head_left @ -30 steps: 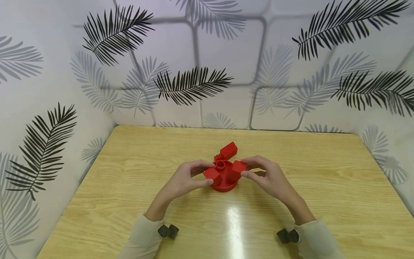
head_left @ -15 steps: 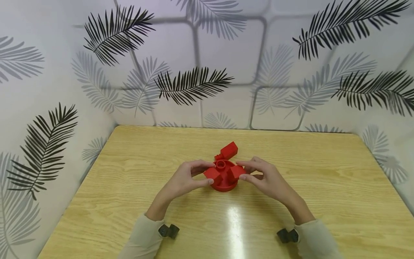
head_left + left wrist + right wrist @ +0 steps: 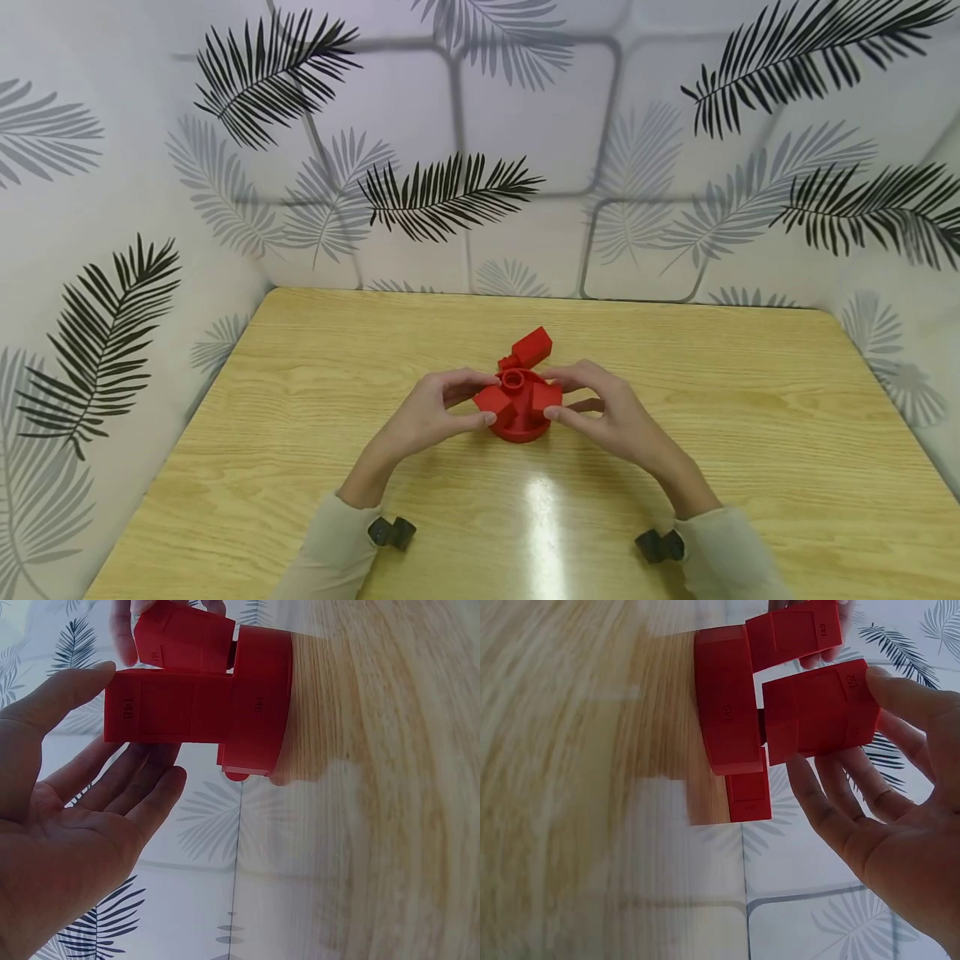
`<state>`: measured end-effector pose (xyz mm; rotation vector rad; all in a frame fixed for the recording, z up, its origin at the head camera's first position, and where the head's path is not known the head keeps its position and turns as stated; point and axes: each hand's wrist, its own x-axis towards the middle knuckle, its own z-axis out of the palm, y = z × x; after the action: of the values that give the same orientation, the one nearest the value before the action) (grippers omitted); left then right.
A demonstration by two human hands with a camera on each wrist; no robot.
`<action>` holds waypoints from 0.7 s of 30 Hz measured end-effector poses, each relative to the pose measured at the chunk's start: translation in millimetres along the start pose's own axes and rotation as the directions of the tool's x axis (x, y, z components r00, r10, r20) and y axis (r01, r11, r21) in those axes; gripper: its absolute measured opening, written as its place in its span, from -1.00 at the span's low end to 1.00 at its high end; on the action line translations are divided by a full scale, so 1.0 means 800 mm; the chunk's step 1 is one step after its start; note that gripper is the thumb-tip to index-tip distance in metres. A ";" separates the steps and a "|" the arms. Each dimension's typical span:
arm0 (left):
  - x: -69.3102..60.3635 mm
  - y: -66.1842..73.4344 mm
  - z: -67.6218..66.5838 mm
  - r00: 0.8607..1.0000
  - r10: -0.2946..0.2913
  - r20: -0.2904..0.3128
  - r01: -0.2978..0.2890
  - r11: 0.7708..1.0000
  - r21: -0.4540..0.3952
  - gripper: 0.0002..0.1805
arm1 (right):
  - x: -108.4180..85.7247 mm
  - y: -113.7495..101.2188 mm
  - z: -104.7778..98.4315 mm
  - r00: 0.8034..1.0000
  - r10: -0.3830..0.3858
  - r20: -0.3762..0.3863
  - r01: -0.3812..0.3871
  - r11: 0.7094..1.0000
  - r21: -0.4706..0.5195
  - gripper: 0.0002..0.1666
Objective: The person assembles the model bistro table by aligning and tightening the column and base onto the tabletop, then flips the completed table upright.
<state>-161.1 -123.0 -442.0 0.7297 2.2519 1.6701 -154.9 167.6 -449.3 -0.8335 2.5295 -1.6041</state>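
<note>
A round red base (image 3: 519, 432) stands on the table with an open ring on its far side. The left hand (image 3: 431, 417) pinches a red block (image 3: 492, 402) standing on the base's left; in the left wrist view that block (image 3: 169, 706) meets the base (image 3: 261, 701). On the right, the right hand (image 3: 611, 412) pinches a second red block (image 3: 545, 398) between thumb and fingers. In the right wrist view this block (image 3: 821, 712) tilts slightly, with a narrow dark gap between it and the base (image 3: 727, 701).
Another red block (image 3: 532, 347) with a narrower ribbed end lies on the wooden table (image 3: 337, 350), just behind the base. A leaf-patterned covering (image 3: 525, 100) rises behind the table and along its sides.
The right hand has moved left and slightly down with its block, which now sits lower and closer over the base. The left hand and its block have hardly moved.
</note>
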 end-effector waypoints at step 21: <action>0.002 -0.003 -0.002 1.000 0.009 0.011 -0.009 1.000 -0.006 -0.49 | 0.007 0.002 0.003 0.999 -0.035 0.028 0.037 0.997 -0.066 -0.42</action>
<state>-163.5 -123.8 -443.8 0.7474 2.2385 1.6714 -159.9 163.8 -450.2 -0.9060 2.5770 -1.5151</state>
